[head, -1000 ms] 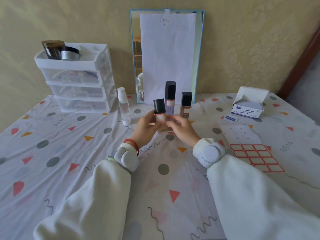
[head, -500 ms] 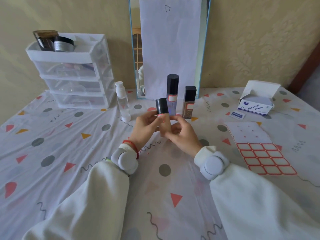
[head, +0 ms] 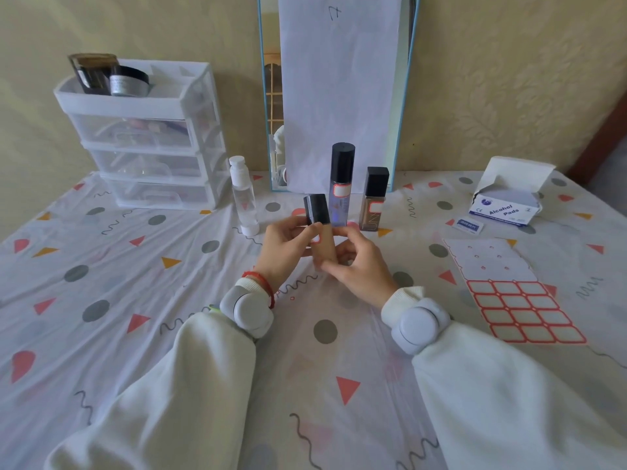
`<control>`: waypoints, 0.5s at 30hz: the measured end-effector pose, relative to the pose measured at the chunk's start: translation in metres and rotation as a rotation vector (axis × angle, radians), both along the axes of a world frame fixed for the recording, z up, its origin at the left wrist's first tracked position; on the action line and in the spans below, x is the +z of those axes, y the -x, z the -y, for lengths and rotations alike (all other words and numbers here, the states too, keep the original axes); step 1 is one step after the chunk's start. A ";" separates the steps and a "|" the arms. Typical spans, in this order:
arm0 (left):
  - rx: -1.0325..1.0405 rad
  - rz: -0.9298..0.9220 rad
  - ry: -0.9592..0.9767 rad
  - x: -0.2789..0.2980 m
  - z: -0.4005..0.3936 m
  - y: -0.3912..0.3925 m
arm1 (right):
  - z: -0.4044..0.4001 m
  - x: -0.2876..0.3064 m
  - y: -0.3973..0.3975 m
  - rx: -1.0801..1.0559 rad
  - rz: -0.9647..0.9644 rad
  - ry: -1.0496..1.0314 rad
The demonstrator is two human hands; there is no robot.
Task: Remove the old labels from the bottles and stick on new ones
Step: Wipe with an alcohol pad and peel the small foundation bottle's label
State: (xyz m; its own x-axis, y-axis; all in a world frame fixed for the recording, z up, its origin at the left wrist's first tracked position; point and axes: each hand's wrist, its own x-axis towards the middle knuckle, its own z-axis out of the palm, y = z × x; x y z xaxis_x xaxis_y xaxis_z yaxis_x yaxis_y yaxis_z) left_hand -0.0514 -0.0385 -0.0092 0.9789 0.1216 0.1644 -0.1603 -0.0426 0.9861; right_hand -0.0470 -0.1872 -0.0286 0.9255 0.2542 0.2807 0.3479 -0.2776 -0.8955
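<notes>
A small beige bottle (head: 322,247) with a black cap is held upright above the table between both hands. My left hand (head: 286,251) grips its upper body, thumb beside a red-edged label. My right hand (head: 356,262) pinches its lower part from the right. Behind it stand a tall purple bottle (head: 341,189) and a brown square bottle (head: 373,205), each black-capped with a red-edged white label. A label sheet (head: 509,293) lies to the right, its upper rows peeled.
A clear bottle with white cap (head: 243,196) stands left of the group. A white drawer unit (head: 146,140) with two jars on top sits back left. A paper-covered mirror (head: 339,93) leans on the wall. An alcohol pads box (head: 505,201) and a loose sachet (head: 469,226) lie right.
Both hands have drawn the beige bottle nearer to me and a little lower. The bottles behind did not move.
</notes>
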 end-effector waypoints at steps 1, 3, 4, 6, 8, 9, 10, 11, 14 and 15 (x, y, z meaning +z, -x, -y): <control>-0.003 0.000 0.004 0.000 0.000 0.000 | 0.000 0.000 0.000 0.001 0.005 -0.001; -0.027 0.007 0.022 0.000 0.000 0.001 | 0.000 0.001 0.000 -0.003 0.018 -0.006; -0.040 0.009 0.030 0.000 0.000 0.001 | 0.000 0.001 0.000 -0.007 0.025 -0.005; -0.041 0.008 0.034 0.000 0.000 0.002 | 0.000 0.001 0.000 -0.013 0.038 0.009; -0.026 0.006 0.027 0.000 -0.001 0.001 | 0.000 0.001 0.001 -0.019 0.054 0.026; -0.019 0.003 0.028 0.000 -0.001 0.000 | 0.000 0.002 0.001 -0.024 0.065 0.030; -0.012 -0.001 0.031 0.000 -0.001 0.000 | 0.000 0.002 0.002 -0.028 0.075 0.031; -0.005 -0.003 0.037 0.000 0.000 0.000 | 0.000 0.002 0.002 -0.031 0.082 0.030; 0.002 0.014 0.061 0.001 0.000 0.002 | 0.000 0.002 0.003 -0.033 0.093 0.040; -0.007 0.022 0.064 0.001 0.000 0.002 | 0.000 0.003 0.003 -0.034 0.098 0.046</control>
